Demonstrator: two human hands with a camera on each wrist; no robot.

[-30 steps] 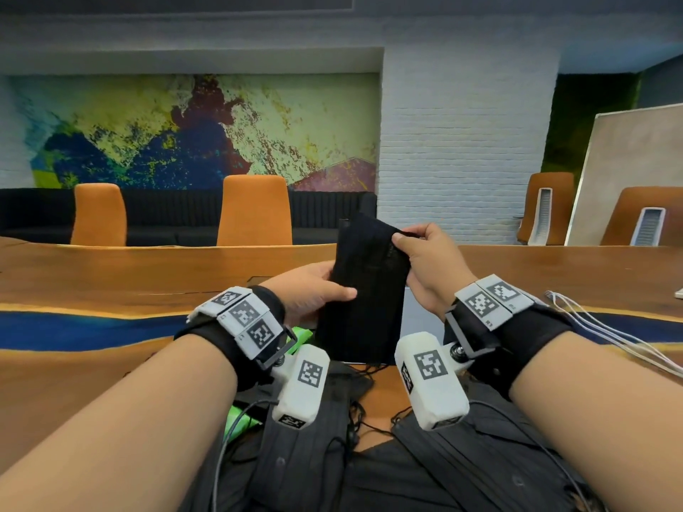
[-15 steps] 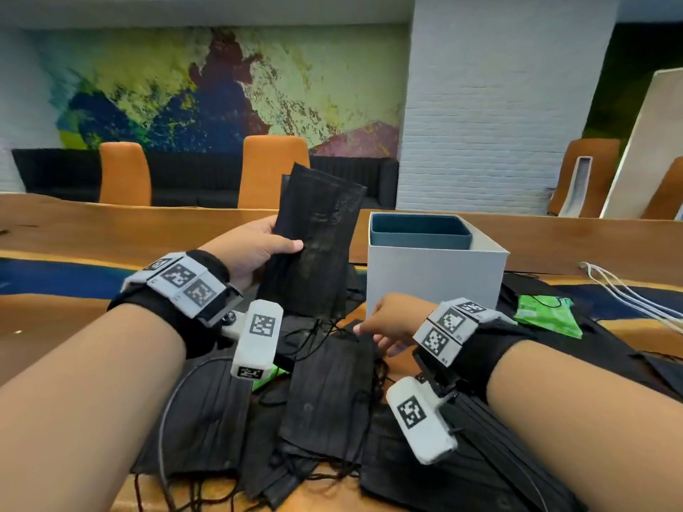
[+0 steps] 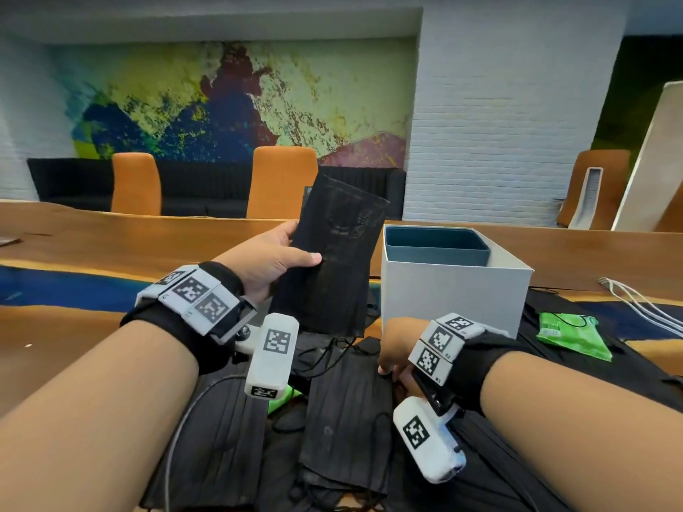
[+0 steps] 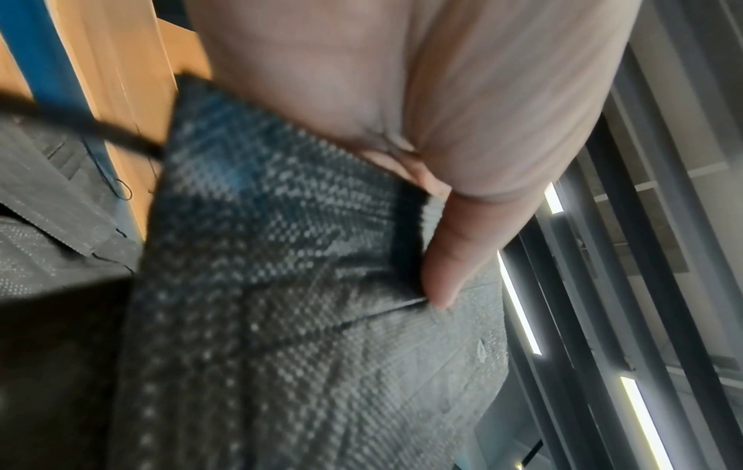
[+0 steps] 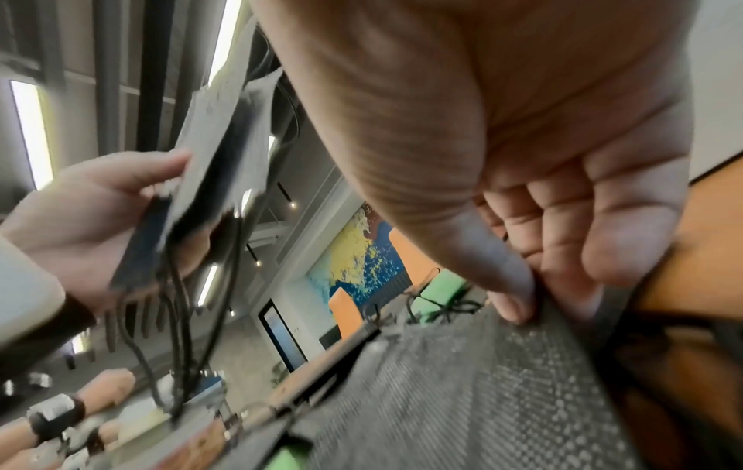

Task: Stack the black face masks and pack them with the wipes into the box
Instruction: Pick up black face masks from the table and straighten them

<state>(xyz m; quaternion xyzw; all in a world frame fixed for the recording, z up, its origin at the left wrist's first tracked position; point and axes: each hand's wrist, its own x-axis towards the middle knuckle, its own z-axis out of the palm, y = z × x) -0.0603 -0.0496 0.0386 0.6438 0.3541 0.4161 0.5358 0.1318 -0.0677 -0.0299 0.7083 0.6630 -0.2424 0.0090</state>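
The left hand holds a small stack of black face masks upright above the worktop, thumb curled across the front face and fingers behind; the ear loops dangle from the bottom edge. The right hand is down at the pile of loose masks on the worktop, thumb and fingers pinching the edge of the top mask there. The white box with a blue inner liner stands open just behind the right hand and beside the held stack. A green wipes packet lies to the right of the box, on more black masks. Another green packet peeks out from under the pile below the left wrist.
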